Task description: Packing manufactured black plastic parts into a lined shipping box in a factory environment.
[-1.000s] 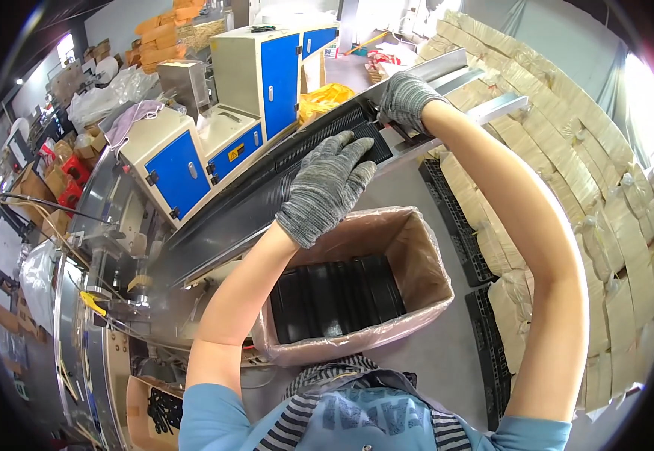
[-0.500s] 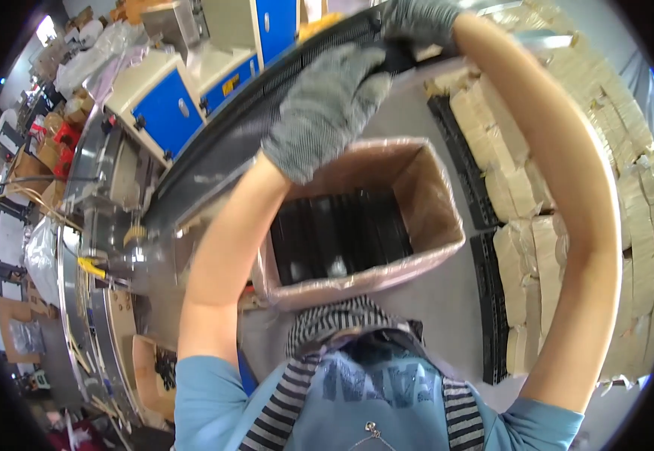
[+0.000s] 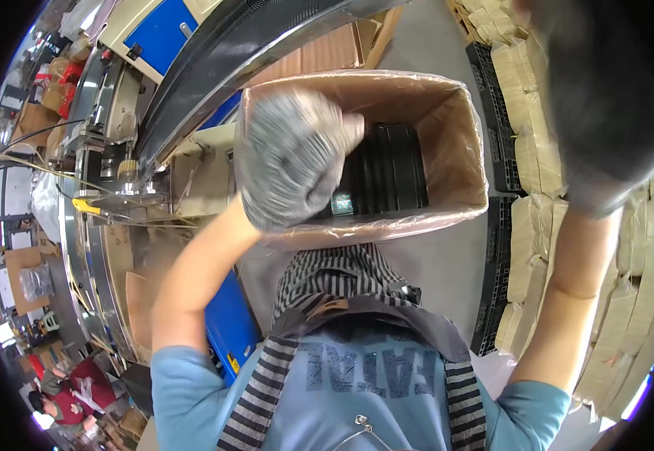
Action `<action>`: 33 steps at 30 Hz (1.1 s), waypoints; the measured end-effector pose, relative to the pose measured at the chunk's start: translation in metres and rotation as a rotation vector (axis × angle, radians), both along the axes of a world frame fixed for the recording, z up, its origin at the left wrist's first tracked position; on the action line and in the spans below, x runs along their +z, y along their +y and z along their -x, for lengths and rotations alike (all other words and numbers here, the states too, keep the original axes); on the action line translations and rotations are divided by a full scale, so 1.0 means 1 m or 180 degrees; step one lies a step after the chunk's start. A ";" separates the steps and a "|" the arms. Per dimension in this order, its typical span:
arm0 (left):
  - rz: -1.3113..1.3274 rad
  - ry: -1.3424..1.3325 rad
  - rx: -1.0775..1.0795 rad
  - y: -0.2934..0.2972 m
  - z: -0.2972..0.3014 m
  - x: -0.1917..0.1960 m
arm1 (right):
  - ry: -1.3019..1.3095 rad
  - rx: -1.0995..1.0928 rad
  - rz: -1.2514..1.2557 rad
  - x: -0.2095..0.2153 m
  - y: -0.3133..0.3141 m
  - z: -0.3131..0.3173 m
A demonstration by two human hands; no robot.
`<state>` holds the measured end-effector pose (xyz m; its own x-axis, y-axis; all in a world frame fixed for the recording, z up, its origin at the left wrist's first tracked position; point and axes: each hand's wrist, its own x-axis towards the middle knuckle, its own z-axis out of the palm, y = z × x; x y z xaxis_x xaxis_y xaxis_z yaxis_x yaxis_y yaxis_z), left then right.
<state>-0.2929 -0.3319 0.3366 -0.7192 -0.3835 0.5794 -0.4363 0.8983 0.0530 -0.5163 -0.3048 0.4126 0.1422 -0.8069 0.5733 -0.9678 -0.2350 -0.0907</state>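
Observation:
My left hand (image 3: 289, 161), in a grey knit glove, is over the left part of an open carton (image 3: 451, 143) with a clear plastic liner. Its fingers curl inward, slightly blurred, and I cannot see what they hold, if anything. Glossy black ribbed pieces (image 3: 387, 169) lie side by side inside the carton, some of them hidden beneath that hand. Raised at the far right, my right hand (image 3: 605, 113) wears a dark grey glove and is smeared by motion. It is apart from the carton, in front of the wrapped stacks, and its fingers cannot be made out.
A dark curved conveyor (image 3: 214, 75) runs beyond the carton on the left. Paper-wrapped bundles (image 3: 533, 135) stand on black pallets (image 3: 496, 263) to the right. Machinery with cables (image 3: 120, 173) and a blue cabinet (image 3: 158, 34) are at left. A person (image 3: 71, 398) sits at far lower left.
My left hand has come back from the conveyor to above the carton's left part. The right hand has swung from the conveyor out to the far right. The whole view has shifted.

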 end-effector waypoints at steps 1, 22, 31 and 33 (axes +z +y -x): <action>-0.0142 0.0006 -0.0338 0.010 0.017 -0.033 | 0.0031 -0.0044 0.0205 0.008 0.029 0.035; -0.3047 -0.2687 0.0926 -0.017 0.063 -0.525 | 0.0394 0.0474 -0.2472 -0.545 -0.130 -0.026; -0.3901 -0.2963 0.1756 -0.005 0.112 -0.476 | 0.0760 0.0087 -0.1771 -0.580 -0.108 -0.024; -0.4176 -0.3090 0.1986 -0.013 0.131 -0.440 | 0.0217 0.0360 -0.2606 -0.560 -0.118 -0.008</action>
